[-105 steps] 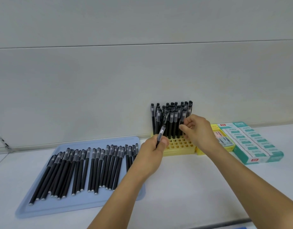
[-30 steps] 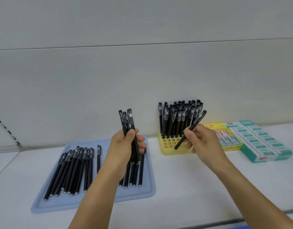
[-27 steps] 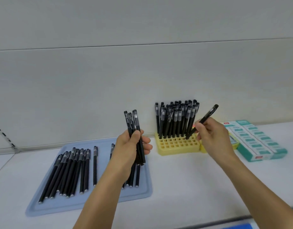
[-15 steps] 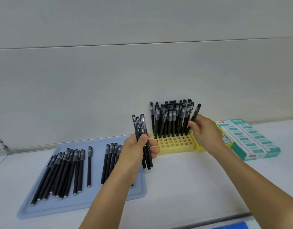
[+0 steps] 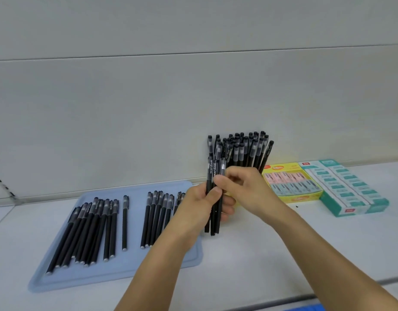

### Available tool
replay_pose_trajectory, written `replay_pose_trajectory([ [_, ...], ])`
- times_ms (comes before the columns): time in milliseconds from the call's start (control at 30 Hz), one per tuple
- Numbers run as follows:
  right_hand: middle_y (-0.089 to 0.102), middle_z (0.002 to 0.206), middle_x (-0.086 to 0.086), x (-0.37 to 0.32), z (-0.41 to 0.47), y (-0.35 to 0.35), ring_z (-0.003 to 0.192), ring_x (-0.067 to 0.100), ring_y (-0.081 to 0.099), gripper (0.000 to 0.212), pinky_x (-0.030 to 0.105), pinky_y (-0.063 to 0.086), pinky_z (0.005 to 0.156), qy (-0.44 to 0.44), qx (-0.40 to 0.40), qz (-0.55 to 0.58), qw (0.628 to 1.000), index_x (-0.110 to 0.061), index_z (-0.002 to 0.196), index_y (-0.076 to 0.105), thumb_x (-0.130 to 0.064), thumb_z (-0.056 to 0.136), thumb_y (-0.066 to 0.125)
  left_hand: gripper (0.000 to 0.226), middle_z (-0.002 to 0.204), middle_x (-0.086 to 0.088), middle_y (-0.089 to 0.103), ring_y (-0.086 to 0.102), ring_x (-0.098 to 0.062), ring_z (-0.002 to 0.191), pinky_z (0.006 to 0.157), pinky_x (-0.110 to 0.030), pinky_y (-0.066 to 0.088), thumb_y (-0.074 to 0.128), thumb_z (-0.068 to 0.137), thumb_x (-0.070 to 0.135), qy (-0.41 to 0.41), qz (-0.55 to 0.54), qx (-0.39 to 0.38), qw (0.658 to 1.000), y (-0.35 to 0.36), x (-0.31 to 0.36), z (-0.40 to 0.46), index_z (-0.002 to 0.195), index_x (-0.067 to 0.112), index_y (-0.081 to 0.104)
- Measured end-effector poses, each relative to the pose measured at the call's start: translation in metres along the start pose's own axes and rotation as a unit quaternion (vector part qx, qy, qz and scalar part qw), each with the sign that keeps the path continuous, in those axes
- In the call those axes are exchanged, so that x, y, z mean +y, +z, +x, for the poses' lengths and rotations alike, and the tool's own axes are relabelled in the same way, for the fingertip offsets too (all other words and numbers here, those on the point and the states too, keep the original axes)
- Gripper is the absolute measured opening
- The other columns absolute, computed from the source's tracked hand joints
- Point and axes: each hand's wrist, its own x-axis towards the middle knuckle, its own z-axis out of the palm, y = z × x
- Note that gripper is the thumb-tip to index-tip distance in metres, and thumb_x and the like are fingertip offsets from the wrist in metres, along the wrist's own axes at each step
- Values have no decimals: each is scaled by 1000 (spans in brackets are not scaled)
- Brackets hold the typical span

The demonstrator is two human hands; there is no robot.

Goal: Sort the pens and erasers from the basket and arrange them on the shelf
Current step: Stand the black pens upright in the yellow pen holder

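My left hand grips a small bunch of black pens upright in front of the pen holder. My right hand has come across to the bunch and pinches the top of one pen there. Behind both hands, several black pens stand upright in the yellow holder, whose base is hidden by my hands. More black pens lie in rows on the blue tray at the left. A yellow box of erasers and a teal box of erasers sit to the right.
The white shelf surface runs forward to a front edge at the bottom. The grey back wall rises right behind the holder. A blue object shows at the lower edge.
My right hand left the pen it stood in the holder and moved left to the bunch in my left hand. The left hand carried the bunch rightward, in front of the holder.
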Motion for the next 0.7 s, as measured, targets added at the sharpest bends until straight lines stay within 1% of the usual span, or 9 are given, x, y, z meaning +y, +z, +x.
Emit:
replay_pose_trajectory([
  [67, 51, 54, -11, -3, 6, 2, 52, 6, 44, 27, 24, 39, 55, -12, 15, -2, 1000, -16, 66, 57, -22, 90, 66, 26, 92, -10, 75, 72, -19, 83, 75, -29, 58, 43, 104, 20, 5, 3, 16, 1000, -2, -1, 0, 106, 10, 67],
  [100, 51, 54, -11, -4, 8, 0, 51, 6, 45, 25, 25, 39, 54, -18, 44, -7, 999, -16, 67, 57, -22, 91, 65, 24, 92, -8, 76, 73, -18, 85, 76, -28, 58, 45, 103, 20, 6, 3, 48, 999, -6, -2, 0, 106, 11, 67],
  [167, 58, 55, -6, -2, 12, -6, 49, 8, 55, 22, 31, 47, 52, -31, 110, -13, 993, -17, 73, 57, -25, 92, 61, 20, 91, -6, 76, 73, -16, 85, 77, -27, 57, 47, 102, 19, 6, -16, 123, 992, -15, -4, 3, 104, 11, 65],
  [233, 64, 58, 0, 0, 16, -9, 52, 11, 63, 18, 39, 56, 57, -46, 159, -35, 986, -19, 77, 57, -26, 93, 60, 19, 88, -7, 75, 72, -17, 84, 75, -26, 57, 46, 102, 17, 10, -58, 151, 987, -23, -4, 4, 99, 10, 64],
  [267, 64, 60, 0, 2, 18, -8, 55, 10, 65, 17, 40, 58, 60, -52, 170, -51, 983, -21, 78, 57, -27, 93, 60, 19, 87, -6, 76, 72, -17, 84, 74, -26, 57, 46, 102, 17, 15, -67, 155, 986, -26, -4, 4, 98, 10, 64],
  [367, 64, 63, -4, 7, 25, -3, 59, 7, 66, 15, 41, 59, 64, -60, 166, -71, 982, -27, 78, 56, -28, 94, 59, 19, 85, -3, 76, 73, -16, 84, 72, -23, 58, 47, 102, 19, 28, -64, 153, 986, -29, -5, 2, 98, 11, 64],
  [433, 64, 65, -5, 11, 28, 0, 61, 5, 65, 16, 41, 58, 65, -62, 158, -93, 981, -27, 79, 55, -29, 94, 58, 19, 85, -2, 76, 73, -17, 84, 72, -24, 57, 47, 102, 20, 28, -66, 145, 987, -30, -6, 2, 98, 12, 64],
  [567, 64, 68, -4, 16, 30, 5, 64, 4, 64, 19, 41, 56, 66, -51, 128, -149, 979, -20, 79, 54, -29, 95, 56, 19, 86, -3, 76, 73, -17, 85, 71, -24, 58, 47, 102, 21, 25, -71, 132, 988, -28, -7, 2, 99, 12, 65],
  [700, 64, 69, -1, 14, 33, 7, 67, 14, 64, 22, 40, 53, 67, -12, 83, -202, 976, -11, 85, 60, -29, 97, 55, 20, 88, -4, 76, 73, -18, 84, 71, -25, 59, 46, 102, 21, 24, -67, 109, 991, -25, -8, 2, 102, 12, 65],
])
